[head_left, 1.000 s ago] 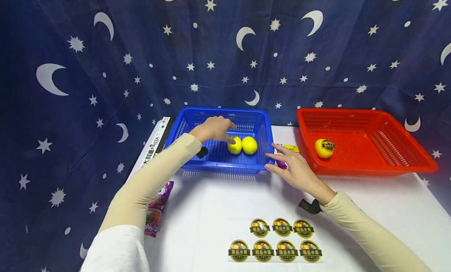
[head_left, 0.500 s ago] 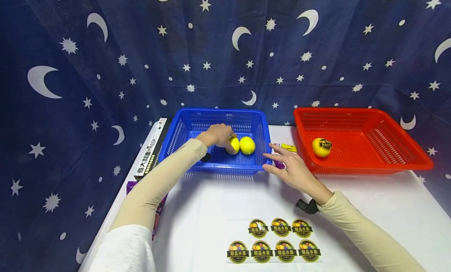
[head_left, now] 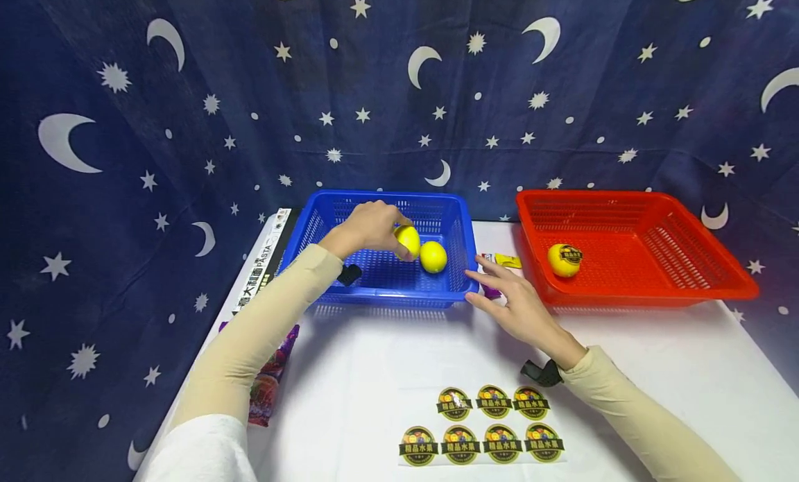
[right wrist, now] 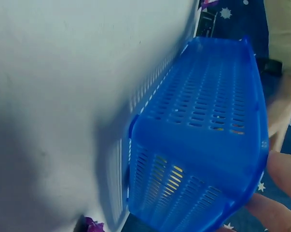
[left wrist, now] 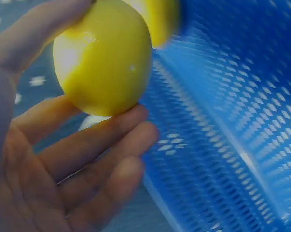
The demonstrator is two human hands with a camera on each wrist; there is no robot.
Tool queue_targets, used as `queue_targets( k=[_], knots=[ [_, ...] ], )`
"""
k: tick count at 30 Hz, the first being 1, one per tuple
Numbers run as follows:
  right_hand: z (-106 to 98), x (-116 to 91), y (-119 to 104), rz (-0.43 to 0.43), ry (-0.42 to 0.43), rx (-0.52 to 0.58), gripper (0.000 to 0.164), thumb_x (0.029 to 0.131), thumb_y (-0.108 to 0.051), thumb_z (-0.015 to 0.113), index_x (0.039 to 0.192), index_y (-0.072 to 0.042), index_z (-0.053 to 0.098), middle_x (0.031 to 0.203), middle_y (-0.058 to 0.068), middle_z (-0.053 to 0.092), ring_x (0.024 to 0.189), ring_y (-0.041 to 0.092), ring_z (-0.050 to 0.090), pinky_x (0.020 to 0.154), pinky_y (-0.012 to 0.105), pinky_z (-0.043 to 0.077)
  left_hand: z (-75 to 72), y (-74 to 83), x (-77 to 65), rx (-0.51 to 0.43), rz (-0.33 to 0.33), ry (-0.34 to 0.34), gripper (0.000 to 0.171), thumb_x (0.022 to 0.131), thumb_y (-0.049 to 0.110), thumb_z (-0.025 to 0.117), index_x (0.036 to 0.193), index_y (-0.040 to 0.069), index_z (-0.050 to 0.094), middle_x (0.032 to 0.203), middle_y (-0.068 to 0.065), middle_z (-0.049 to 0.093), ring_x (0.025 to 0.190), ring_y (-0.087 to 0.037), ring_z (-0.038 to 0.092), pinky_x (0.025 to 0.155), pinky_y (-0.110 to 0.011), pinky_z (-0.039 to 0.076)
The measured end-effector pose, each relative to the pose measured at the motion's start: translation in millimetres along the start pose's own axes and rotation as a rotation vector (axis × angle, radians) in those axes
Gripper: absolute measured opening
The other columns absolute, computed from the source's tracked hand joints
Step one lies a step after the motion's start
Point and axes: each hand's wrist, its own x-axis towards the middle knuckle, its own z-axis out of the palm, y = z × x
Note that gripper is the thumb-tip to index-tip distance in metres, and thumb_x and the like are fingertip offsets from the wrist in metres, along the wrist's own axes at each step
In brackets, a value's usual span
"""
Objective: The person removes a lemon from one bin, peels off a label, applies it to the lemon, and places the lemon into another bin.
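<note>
- Dark-blue curtain (head_left: 374,80) printed with white moons and stars hangs behind the blue basket (head_left: 387,294), which stands on a white worktop (head_left: 349,392).
- Left hand (head_left: 373,225): it reaches over the near side of the blue basket, thumb and fingers pinching a plain yellow lemon (head_left: 408,242) (the lower fingers lie loosely spread beneath it in the left wrist view).
- That lemon is held within the blue basket's outline, just beside a second lemon (head_left: 433,257) that rests on the basket's floor.
- Right hand (head_left: 521,307): at the right end of the blue basket, fingers extended and apart, their tips touching the rim.
- Right of the blue basket, a red basket (head_left: 637,260) holds a third lemon (head_left: 564,263), this one bearing a black-and-gold sticker (head_left: 571,254).
- Between the two baskets, near the blue one, lie a yellow packet (head_left: 508,261) and something purple (head_left: 492,292), partly covered by the right hand.
- Left of the blue basket is a pasta box (head_left: 261,267); nearer the person lies a purple packet (head_left: 265,392), partly behind the left forearm.
- In front of the blue basket, seven round stickers (head_left: 461,444) lie in two rows (three above four).
</note>
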Motion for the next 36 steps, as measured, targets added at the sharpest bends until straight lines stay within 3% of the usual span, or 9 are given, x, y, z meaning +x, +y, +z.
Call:
queue_targets(
  k=[5, 8, 11, 13, 16, 19, 22, 26, 36],
  knots=[
    [-2, -23, 2, 0.007, 0.073, 0.063, 0.051, 0.092, -0.025, 0.078, 0.139, -0.01, 0.065, 0.149, 0.016, 0.059, 0.137, 0.041, 0.054, 0.108, 0.059, 0.047, -2.2, 24.4, -53.6, -0.107, 0.123, 0.246, 0.074, 0.074, 0.062, 0.084, 0.136, 0.025, 0.068, 0.094, 0.0, 0.079, 0.076, -0.016, 0.066, 0.063, -0.028, 0.048],
    [-2, -40, 3, 0.009, 0.088, 0.082, 0.05, 0.09, -0.023, 0.08, 0.137, -0.009, 0.066, 0.144, 0.014, 0.063, 0.132, 0.034, 0.06, 0.096, 0.05, 0.056, 14.5, 46.4, -88.4, -0.152, 0.213, 0.385, 0.074, 0.071, 0.061, 0.086, 0.133, 0.024, 0.07, 0.078, 0.0, 0.076, 0.066, -0.012, 0.065, 0.055, -0.021, 0.042],
    [0, -54, 2, -0.01, 0.066, 0.104, 0.052, 0.087, -0.021, 0.083, 0.135, -0.01, 0.066, 0.138, 0.01, 0.068, 0.124, 0.029, 0.065, 0.09, 0.043, 0.06, 39.8, 68.4, -115.2, -0.201, 0.284, 0.436, 0.075, 0.069, 0.059, 0.088, 0.131, 0.022, 0.072, 0.073, 0.003, 0.074, 0.053, -0.004, 0.049, 0.05, -0.016, 0.031],
    [3, -62, 2, -0.033, 0.03, 0.122, 0.054, 0.085, -0.021, 0.085, 0.135, -0.009, 0.067, 0.135, 0.008, 0.069, 0.12, 0.029, 0.067, 0.09, 0.041, 0.061, 57.5, 80.5, -126.1, -0.243, 0.306, 0.42, 0.075, 0.069, 0.058, 0.089, 0.132, 0.021, 0.071, 0.076, 0.005, 0.075, 0.05, -0.001, 0.035, 0.049, -0.015, 0.025],
    [9, -69, 0, -0.058, -0.049, 0.159, 0.058, 0.085, -0.025, 0.085, 0.137, -0.009, 0.065, 0.135, 0.007, 0.069, 0.118, 0.029, 0.069, 0.092, 0.041, 0.06, 84.4, 92.6, -130.4, -0.286, 0.296, 0.356, 0.076, 0.072, 0.06, 0.087, 0.134, 0.02, 0.07, 0.075, 0.007, 0.074, 0.049, 0.004, 0.026, 0.047, -0.014, 0.023],
    [17, -72, -2, -0.07, -0.13, 0.166, 0.061, 0.086, -0.032, 0.083, 0.139, -0.01, 0.064, 0.139, 0.006, 0.068, 0.121, 0.028, 0.069, 0.095, 0.044, 0.059, 108.0, 97.2, -125.1, -0.288, 0.255, 0.282, 0.077, 0.074, 0.063, 0.084, 0.136, 0.02, 0.068, 0.059, 0.011, 0.056, 0.047, 0.004, 0.024, 0.046, -0.015, 0.022],
    [26, -71, -3, -0.08, -0.185, 0.153, 0.062, 0.088, -0.036, 0.081, 0.141, -0.01, 0.063, 0.139, 0.005, 0.067, 0.122, 0.027, 0.069, 0.097, 0.045, 0.058, 124.3, 97.6, -118.2, -0.276, 0.219, 0.217, 0.079, 0.074, 0.064, 0.083, 0.138, 0.021, 0.067, 0.055, 0.013, 0.038, 0.047, 0.001, 0.022, 0.047, -0.017, 0.022],
    [35, -67, -2, -0.075, -0.196, 0.137, 0.058, 0.088, -0.037, 0.08, 0.139, -0.013, 0.065, 0.136, 0.003, 0.069, 0.119, 0.024, 0.07, 0.096, 0.042, 0.059, 131.6, 96.6, -112.2, -0.276, 0.199, 0.158, 0.082, 0.073, 0.062, 0.084, 0.14, 0.019, 0.065, 0.055, 0.012, 0.031, 0.047, -0.001, 0.021, 0.047, -0.019, 0.02],
    [35, -58, -5, -0.028, -0.192, 0.11, 0.052, 0.086, -0.032, 0.083, 0.133, -0.016, 0.07, 0.13, 0.0, 0.073, 0.114, 0.019, 0.072, 0.09, 0.038, 0.06, 125.6, 97.4, -109.3, -0.265, 0.161, 0.058, 0.085, 0.078, 0.062, 0.081, 0.148, 0.021, 0.056, 0.054, 0.011, 0.03, 0.046, -0.004, 0.022, 0.046, -0.019, 0.02]
  ],
)
